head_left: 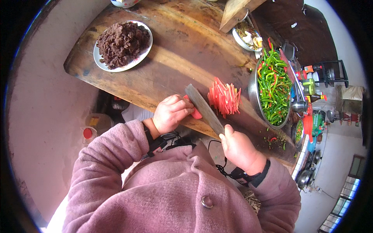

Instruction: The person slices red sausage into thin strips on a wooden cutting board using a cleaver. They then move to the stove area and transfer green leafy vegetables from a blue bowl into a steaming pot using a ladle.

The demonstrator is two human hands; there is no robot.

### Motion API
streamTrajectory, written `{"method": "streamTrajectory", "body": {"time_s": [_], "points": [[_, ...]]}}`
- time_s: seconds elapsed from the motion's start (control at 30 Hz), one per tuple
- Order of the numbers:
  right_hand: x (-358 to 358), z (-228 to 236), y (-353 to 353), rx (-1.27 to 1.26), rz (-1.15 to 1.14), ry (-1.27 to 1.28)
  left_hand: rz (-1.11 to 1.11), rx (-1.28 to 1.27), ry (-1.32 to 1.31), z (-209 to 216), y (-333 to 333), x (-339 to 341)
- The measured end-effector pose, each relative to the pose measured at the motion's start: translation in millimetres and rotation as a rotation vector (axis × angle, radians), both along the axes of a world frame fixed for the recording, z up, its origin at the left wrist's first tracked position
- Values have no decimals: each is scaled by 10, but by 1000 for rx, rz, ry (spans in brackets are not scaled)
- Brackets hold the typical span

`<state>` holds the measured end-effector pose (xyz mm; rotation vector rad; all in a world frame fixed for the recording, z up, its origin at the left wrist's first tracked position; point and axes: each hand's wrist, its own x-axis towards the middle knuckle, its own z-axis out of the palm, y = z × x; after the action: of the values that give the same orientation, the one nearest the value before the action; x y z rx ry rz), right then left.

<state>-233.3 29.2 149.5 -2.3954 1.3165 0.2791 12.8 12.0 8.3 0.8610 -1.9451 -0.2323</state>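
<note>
My right hand is closed round the handle end of a cleaver, whose broad grey blade slants away to the upper left. Beside the blade, my left hand presses a red piece of vegetable against the wooden table, fingers curled over it. The blade stands close along that piece; whether it is cutting in cannot be made out. Just right of the blade lies a pile of thin red strips. Further right, a large metal basin holds cut green and red chili peppers.
A white plate heaped with dark brown crumbly food stands at the far left of the wooden table. A bowl of food and a wooden box are at the back. Pepper scraps lie near the right edge.
</note>
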Motion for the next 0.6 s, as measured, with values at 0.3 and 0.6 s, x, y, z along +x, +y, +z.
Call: {"method": "streamTrajectory", "body": {"time_s": [0.3, 0.6], "points": [[232, -672, -105, -33, -92, -73, -13, -3, 24, -14, -8, 2], [80, -345, -7, -149, -61, -166, 11, 13, -14, -32, 32, 10]]}}
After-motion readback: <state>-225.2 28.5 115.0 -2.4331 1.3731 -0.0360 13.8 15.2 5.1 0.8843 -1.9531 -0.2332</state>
